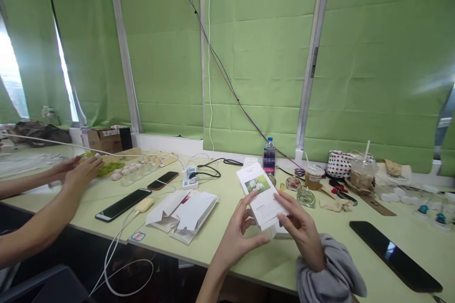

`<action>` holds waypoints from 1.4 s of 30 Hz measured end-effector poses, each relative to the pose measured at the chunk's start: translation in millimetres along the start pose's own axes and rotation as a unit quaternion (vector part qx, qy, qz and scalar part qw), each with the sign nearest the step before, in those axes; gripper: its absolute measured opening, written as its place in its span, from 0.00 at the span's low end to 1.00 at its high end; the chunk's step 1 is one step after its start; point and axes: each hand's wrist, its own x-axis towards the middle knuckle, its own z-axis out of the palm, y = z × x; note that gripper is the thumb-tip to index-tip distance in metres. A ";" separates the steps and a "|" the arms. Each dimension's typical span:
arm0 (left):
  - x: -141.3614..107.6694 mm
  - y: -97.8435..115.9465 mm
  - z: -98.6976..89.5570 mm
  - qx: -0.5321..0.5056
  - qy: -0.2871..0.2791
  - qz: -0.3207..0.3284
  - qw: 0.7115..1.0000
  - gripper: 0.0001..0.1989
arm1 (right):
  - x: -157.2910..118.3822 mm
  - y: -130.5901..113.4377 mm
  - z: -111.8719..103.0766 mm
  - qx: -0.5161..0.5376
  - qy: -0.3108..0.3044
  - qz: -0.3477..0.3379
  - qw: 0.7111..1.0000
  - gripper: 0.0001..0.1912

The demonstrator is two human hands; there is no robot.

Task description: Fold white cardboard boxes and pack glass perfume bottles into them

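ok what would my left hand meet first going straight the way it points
Your left hand already touches the white card; beyond that, maybe the bottle, but depth is unclear.

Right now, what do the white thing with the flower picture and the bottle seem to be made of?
White flower-picture piece: probably smooth paper or thin card, judging by its crisp, straight edges. Bottle: likely glossy clear plastic, with a see-through shoulder.

Green blinds point(263, 57); grey sleeve point(329, 270); white card point(261, 194), green picture; pale-green table point(377, 274); blue bottle cap point(270, 139).
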 end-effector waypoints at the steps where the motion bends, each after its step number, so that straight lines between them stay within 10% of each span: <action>1: 0.5 -0.9 0.5 0.002 0.007 -0.001 1.000 0.40 | -0.3 -0.1 0.6 -0.003 0.001 -0.002 1.000 0.18; 12: 2.0 0.5 0.8 -0.014 0.026 -0.008 1.000 0.36 | 0.1 0.6 -4.2 0.041 -0.062 0.015 0.997 0.21; 35: 1.5 6.4 8.8 -0.059 0.034 0.012 0.998 0.35 | -4.6 4.4 8.9 0.043 0.056 -0.043 0.997 0.12; 42: 2.9 -2.5 7.5 -0.112 0.133 -0.078 0.982 0.44 | -3.8 5.2 7.4 -0.004 -0.022 -0.021 1.000 0.12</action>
